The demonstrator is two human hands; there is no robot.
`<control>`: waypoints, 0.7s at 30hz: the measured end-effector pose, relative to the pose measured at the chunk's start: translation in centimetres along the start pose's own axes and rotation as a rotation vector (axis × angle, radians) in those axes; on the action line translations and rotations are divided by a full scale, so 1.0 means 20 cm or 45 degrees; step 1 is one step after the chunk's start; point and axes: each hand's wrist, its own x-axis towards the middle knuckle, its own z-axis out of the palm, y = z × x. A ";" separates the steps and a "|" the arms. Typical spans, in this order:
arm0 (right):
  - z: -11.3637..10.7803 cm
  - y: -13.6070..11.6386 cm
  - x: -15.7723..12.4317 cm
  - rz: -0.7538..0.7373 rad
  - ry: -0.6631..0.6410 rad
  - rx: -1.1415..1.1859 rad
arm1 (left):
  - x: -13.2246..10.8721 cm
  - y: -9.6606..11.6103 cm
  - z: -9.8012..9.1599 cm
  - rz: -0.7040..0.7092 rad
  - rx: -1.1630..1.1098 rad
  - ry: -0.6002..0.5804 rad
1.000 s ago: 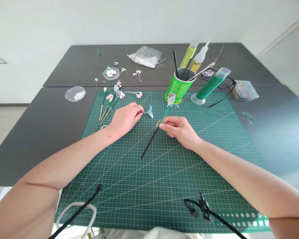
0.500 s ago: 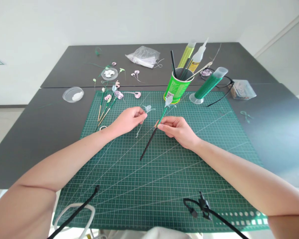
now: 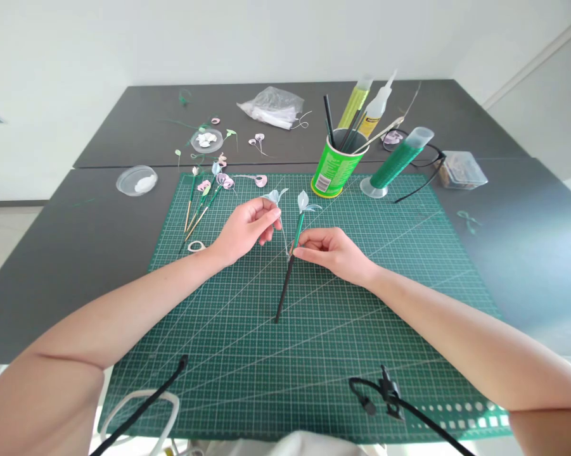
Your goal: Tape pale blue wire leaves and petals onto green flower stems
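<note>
My left hand pinches a small pale blue flower just below its petals. Its thin stem hangs down toward the other hand's fingertips. Between thumb and fingers, my right hand grips a dark stick wrapped in green thread on its upper part. Another pale blue flower tops that stick, which stands tilted over the green cutting mat. The loose flower's stem end meets the stick near my right thumb; whether it is gripped there cannot be seen clearly.
Several flower-tipped sticks lie at the mat's back left, near a white ring. A green can of rods stands behind my right hand, beside a green thread spool. A lidded clear box is farther right. Black cables cross the near edge.
My left hand has raised and turned the loose flower, so its stem now reaches the stick. My right hand has shifted slightly left and down, bringing the stick more upright.
</note>
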 end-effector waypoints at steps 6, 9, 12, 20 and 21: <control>0.00 0.00 0.00 -0.014 -0.009 -0.006 | -0.02 -0.01 0.01 0.086 0.011 0.009; 0.01 0.00 0.01 -0.025 -0.005 -0.013 | -0.02 0.00 0.03 0.109 0.014 -0.011; 0.01 0.00 0.01 -0.024 -0.003 -0.018 | -0.03 0.01 0.04 0.096 0.007 0.003; 0.00 0.01 0.00 0.005 -0.014 -0.008 | -0.05 0.01 0.05 0.081 -0.042 -0.045; 0.00 0.01 0.00 0.010 -0.011 0.001 | -0.05 0.01 0.05 0.076 -0.060 -0.057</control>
